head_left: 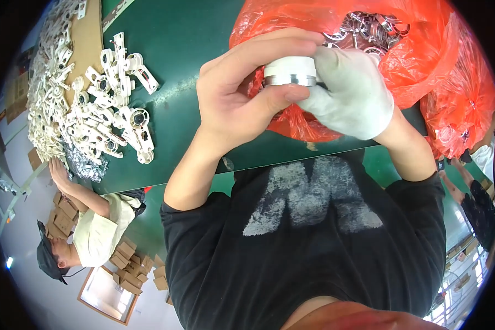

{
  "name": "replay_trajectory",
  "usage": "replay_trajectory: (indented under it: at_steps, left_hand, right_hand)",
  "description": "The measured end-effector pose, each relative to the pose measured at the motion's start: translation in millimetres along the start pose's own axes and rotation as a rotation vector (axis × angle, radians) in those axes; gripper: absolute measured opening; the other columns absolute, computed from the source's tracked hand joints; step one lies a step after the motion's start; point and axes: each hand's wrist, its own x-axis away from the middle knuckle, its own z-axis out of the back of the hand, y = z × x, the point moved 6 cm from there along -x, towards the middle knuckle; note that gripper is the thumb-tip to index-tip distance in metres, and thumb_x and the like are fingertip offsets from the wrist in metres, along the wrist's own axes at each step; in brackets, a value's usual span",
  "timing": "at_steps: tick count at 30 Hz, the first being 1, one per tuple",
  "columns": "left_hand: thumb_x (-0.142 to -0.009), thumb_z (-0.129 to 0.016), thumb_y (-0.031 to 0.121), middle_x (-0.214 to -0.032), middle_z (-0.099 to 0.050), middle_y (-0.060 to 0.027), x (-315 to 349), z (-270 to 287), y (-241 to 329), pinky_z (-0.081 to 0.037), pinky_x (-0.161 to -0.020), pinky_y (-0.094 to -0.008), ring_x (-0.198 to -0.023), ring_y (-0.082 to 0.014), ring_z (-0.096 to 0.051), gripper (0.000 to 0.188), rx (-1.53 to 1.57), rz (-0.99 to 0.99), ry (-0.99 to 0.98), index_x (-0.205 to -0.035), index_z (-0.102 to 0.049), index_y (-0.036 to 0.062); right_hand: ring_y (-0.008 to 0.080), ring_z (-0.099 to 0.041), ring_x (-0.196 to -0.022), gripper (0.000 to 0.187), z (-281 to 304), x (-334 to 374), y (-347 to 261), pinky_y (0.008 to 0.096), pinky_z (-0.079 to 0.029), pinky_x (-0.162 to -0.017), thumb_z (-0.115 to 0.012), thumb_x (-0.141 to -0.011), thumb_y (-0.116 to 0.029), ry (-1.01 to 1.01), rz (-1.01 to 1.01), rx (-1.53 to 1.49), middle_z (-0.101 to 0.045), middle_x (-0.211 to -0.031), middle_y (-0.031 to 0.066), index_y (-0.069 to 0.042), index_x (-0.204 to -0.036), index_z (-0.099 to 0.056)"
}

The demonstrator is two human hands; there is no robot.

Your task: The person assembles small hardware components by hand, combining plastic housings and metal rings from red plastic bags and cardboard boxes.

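Observation:
A round white part with a shiny silver ring (pixel 290 71) round its lower edge is held up over the near side of the green table. My bare left hand (pixel 231 91) is closed round it, the thumb against the silver ring and the fingers arched over the top. From the other side my right hand (pixel 352 91), in a white glove, grips the part's right edge; its fingertips are partly hidden. Just behind both hands an open red plastic bag (pixel 423 71) holds many silver metal rings (pixel 368 33).
White plastic parts with round ends (pixel 110 104) lie heaped on the green table (pixel 181 55) at left, beside a larger pile (pixel 47 104). Small clear packets (pixel 88 165) lie near them. A second red bag (pixel 467 121) hangs at right. A co-worker (pixel 93 225) reaches in at left.

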Motion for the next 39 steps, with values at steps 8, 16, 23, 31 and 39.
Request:
replay_trajectory:
  at_steps: [8,16,23,31,39]
  left_hand:
    - [-0.084,-0.071,-0.003,-0.117,-0.073,-0.0219,-11,9,1,-0.055,-0.097,-0.0372,-0.111,-0.0276,-0.07,0.029,-0.079,0.046,-0.153,-0.112,-0.071,-0.0118]
    - [-0.087,-0.079,0.028,-0.106,-0.078,-0.0111,-25,50,-10,-0.057,-0.086,-0.0336,-0.097,-0.0208,-0.074,0.024,-0.384,0.296,-0.122,-0.108,-0.081,0.0162]
    - [-0.104,-0.061,0.021,-0.107,-0.071,-0.0107,-70,200,1,-0.057,-0.074,-0.0267,-0.084,-0.017,-0.069,0.036,-0.372,0.289,0.655,-0.133,-0.063,-0.001]
    - [-0.094,-0.068,0.033,-0.108,-0.077,-0.015,-2,321,4,-0.056,-0.088,-0.0375,-0.1,-0.0276,-0.074,0.035,-1.563,0.776,0.201,-0.12,-0.074,0.0104]
    - [-0.102,-0.061,0.027,-0.103,-0.076,-0.0138,21,323,-10,-0.054,-0.085,-0.0349,-0.091,-0.0226,-0.07,0.033,-1.239,0.758,0.121,-0.123,-0.07,0.0033]
  right_hand:
    - [0.0321,-0.073,-0.067,0.027,-5,6,6,0.041,-0.056,-0.057,-0.076,-0.087,-0.028,0.08,0.032,-0.005,-0.07,-0.074,0.0159,-0.003,-0.094,-0.069]
    - [0.0299,-0.073,-0.076,0.035,-9,-3,-3,0.0378,-0.057,-0.07,-0.071,-0.095,-0.028,0.048,-0.151,-0.143,-0.073,-0.085,0.014,-0.003,-0.12,-0.068]
    - [0.0201,-0.067,-0.073,0.037,-13,-4,4,0.0322,-0.054,-0.074,-0.071,-0.095,-0.018,0.052,-0.212,-0.216,-0.068,-0.081,0.0075,0.0,-0.127,-0.065]
    - [0.0228,-0.069,-0.078,0.032,-9,-1,3,0.0336,-0.054,-0.077,-0.069,-0.095,-0.016,0.032,-0.122,-0.198,-0.071,-0.085,0.0089,0.0,-0.123,-0.066]
    - [0.0303,-0.073,-0.087,0.028,-10,-4,7,0.0422,-0.058,-0.075,-0.062,-0.096,-0.028,0.06,0.046,-0.127,-0.072,-0.089,0.0131,-0.008,-0.115,-0.067]
